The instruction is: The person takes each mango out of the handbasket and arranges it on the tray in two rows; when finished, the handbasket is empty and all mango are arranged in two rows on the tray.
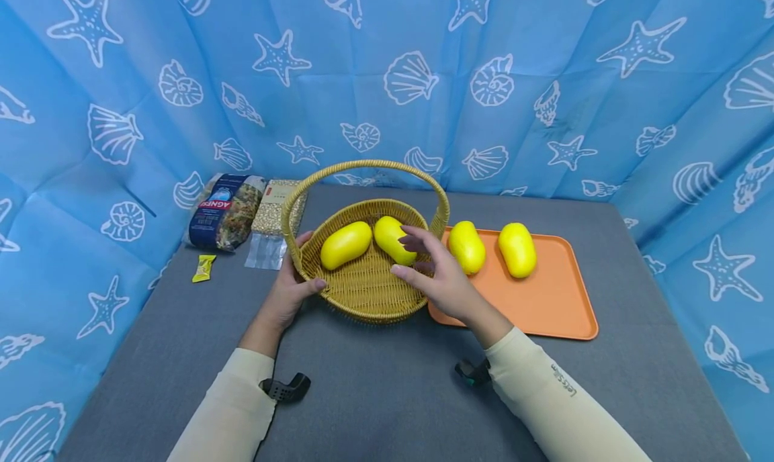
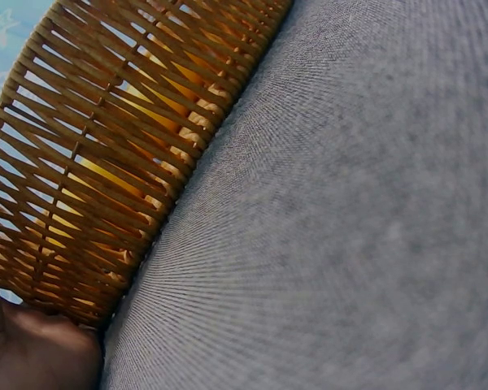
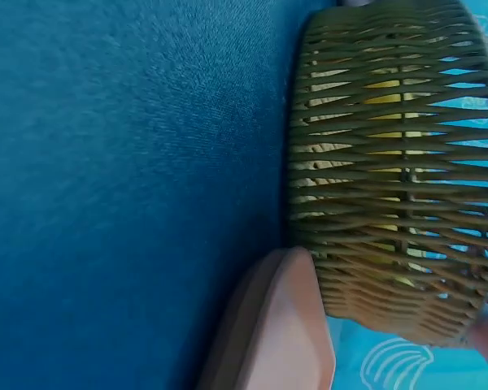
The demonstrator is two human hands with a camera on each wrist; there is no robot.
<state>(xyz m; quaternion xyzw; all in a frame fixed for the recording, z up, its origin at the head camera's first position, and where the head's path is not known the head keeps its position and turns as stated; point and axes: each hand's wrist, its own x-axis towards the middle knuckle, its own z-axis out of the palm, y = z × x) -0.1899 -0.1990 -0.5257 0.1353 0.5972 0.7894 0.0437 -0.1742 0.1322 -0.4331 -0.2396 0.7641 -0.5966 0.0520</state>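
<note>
On the table stands a wicker basket (image 1: 363,284) with a tall hooped handle. My left hand (image 1: 290,293) grips its left side, thumb over the rim and fingers around the outer wall. Inside lie two yellow mangoes, the left mango (image 1: 346,245) slanted and the right mango (image 1: 390,237) partly behind my right fingers. Over the basket's right rim, my right hand (image 1: 444,277) has its thumb and fingers spread apart, fingertips close to that right mango. In the left wrist view, the mangoes show as yellow patches through the weave.
Right of the basket is an orange tray (image 1: 544,314), its left edge against the basket, bearing two more mangoes (image 1: 517,250). At the back left lie a bag of dry food (image 1: 224,210), a pack of grains (image 1: 275,210) and a small yellow packet (image 1: 203,268). A blue patterned curtain surrounds the table.
</note>
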